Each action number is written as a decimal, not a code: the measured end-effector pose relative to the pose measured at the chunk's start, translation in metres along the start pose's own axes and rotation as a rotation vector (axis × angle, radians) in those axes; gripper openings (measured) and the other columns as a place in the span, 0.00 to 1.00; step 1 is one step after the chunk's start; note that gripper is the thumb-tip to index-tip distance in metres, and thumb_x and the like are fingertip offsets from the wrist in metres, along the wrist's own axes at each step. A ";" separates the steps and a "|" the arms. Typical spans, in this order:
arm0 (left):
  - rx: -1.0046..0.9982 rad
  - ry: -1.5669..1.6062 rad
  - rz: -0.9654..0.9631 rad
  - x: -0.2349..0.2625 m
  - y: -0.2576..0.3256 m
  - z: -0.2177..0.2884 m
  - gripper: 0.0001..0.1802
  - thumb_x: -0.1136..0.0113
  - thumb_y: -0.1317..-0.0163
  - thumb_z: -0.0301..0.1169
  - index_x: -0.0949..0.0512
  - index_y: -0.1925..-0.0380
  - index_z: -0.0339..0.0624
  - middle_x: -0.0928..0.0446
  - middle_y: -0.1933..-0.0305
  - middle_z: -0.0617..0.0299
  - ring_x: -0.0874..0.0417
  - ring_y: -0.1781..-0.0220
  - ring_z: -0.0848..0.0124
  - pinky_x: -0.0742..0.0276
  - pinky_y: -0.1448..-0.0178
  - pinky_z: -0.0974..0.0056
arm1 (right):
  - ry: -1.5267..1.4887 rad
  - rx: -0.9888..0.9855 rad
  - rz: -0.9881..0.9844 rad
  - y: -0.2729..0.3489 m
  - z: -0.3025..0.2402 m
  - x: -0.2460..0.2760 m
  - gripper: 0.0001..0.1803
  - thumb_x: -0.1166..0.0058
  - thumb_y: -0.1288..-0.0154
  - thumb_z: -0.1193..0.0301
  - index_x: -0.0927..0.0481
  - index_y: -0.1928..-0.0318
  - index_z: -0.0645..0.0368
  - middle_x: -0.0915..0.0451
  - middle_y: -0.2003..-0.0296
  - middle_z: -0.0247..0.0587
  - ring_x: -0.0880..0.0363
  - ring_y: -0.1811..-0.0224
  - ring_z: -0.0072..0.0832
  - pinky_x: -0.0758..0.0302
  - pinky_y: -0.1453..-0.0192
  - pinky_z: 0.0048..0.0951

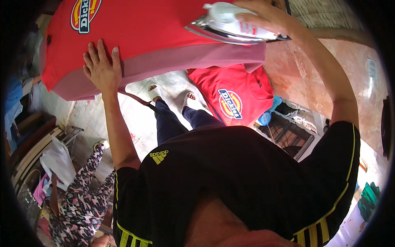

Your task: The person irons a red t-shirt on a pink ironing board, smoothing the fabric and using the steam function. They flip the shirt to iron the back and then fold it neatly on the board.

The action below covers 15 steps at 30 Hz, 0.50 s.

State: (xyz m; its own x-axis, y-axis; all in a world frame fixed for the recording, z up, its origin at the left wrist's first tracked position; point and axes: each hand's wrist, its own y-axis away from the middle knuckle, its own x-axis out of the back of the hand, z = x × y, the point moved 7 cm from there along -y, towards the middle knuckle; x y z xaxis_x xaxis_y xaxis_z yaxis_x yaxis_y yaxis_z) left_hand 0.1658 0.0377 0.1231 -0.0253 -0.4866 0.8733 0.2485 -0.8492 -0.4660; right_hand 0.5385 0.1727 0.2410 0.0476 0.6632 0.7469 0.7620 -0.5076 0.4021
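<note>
A red shirt (pixel 152 24) with a round printed emblem lies spread over an ironing board with a dusty pink cover (pixel 177 59). My left hand (pixel 102 69) rests flat on the cloth near the board's close edge, fingers apart. At the right end, my right hand (pixel 263 15) is wrapped round the handle of a white steam iron (pixel 220 18). The iron's metal soleplate is low over the red cloth, its tip toward the left. I cannot tell whether it presses fully flat.
Another red shirt (pixel 249 88) with a similar emblem is below the board, right of my feet. A person in patterned trousers (pixel 84 191) is at the lower left, near a white plastic bag (pixel 57 162). A brown stone-like surface (pixel 325 78) stands at the right.
</note>
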 end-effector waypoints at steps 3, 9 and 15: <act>0.008 0.017 0.019 -0.003 -0.001 0.001 0.36 0.57 0.30 0.61 0.34 0.29 0.57 0.40 0.24 0.50 0.43 0.23 0.42 0.52 0.25 0.37 | 0.082 -0.020 0.143 0.030 0.052 -0.001 0.28 0.52 0.26 0.52 0.27 0.42 0.66 0.20 0.53 0.54 0.22 0.49 0.42 0.27 0.44 0.38; 0.031 0.030 0.087 0.002 -0.001 0.001 0.32 0.55 0.30 0.54 0.30 0.32 0.51 0.37 0.25 0.48 0.41 0.24 0.44 0.50 0.25 0.38 | 0.012 -0.062 0.152 -0.013 0.016 -0.009 0.32 0.49 0.27 0.53 0.29 0.37 0.68 0.21 0.44 0.54 0.23 0.42 0.39 0.29 0.38 0.33; 0.082 0.112 0.106 0.005 0.001 -0.010 0.28 0.58 0.26 0.47 0.32 0.32 0.47 0.37 0.25 0.51 0.41 0.23 0.49 0.47 0.24 0.43 | 0.072 0.182 0.127 -0.102 -0.105 -0.041 0.27 0.50 0.28 0.49 0.25 0.43 0.59 0.18 0.57 0.57 0.20 0.52 0.50 0.26 0.45 0.43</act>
State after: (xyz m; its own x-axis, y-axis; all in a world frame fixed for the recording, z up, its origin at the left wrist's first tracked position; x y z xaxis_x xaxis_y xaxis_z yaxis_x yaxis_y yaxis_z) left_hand 0.1562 0.0324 0.1257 -0.1017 -0.5962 0.7964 0.3332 -0.7747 -0.5374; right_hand 0.3909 0.1396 0.2255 0.1092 0.5558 0.8241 0.8568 -0.4729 0.2054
